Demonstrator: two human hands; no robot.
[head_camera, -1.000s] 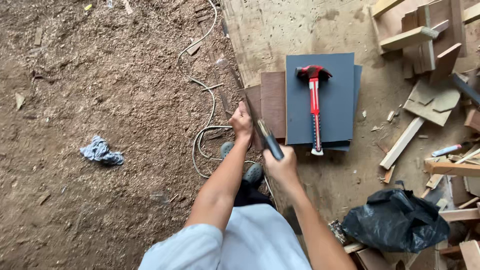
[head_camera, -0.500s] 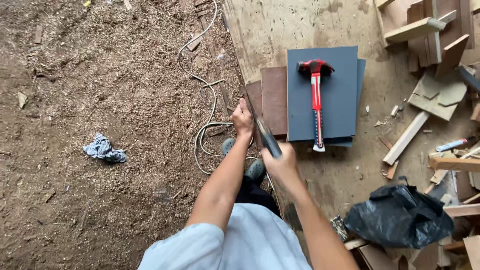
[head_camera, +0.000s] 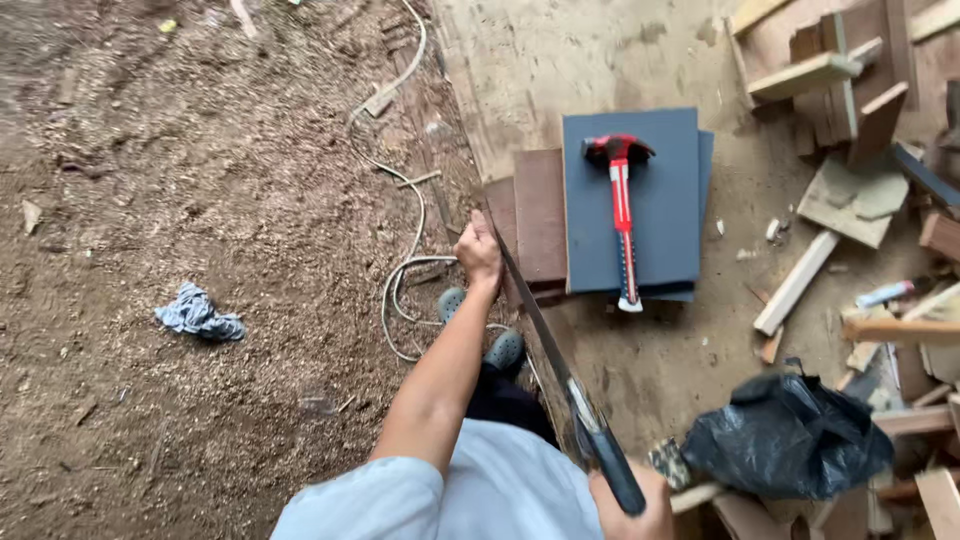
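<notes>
I see my left hand (head_camera: 478, 250) pressed down with curled fingers on the near edge of a brown rectangular wooden board (head_camera: 540, 218), pinning it rather than wrapping it. My right hand (head_camera: 630, 508) sits at the bottom of the view, fingers closed tight around the dark handle of a long thin-bladed handsaw (head_camera: 560, 372). The blade runs from that grip up and away to a spot just beside my left fingertips, where it meets the board's edge.

Just beyond the left fingers, past the brown board, lies a dark grey flat rectangular panel (head_camera: 660, 200), stacked on another of the same kind. On it rests a red-handled claw hammer (head_camera: 622, 210), head away from me, grip end toward me.

Below my left wrist I make out grey-blue shoes (head_camera: 505, 350), and a pale cord (head_camera: 400, 270) loops across the sawdust-covered ground outward of the left fingers. Farther that way lies a crumpled blue-grey rag (head_camera: 198, 314). Outward of my right fingers sits a black plastic bag (head_camera: 790, 435), with loose wood offcuts (head_camera: 795, 283) scattered beyond it.
</notes>
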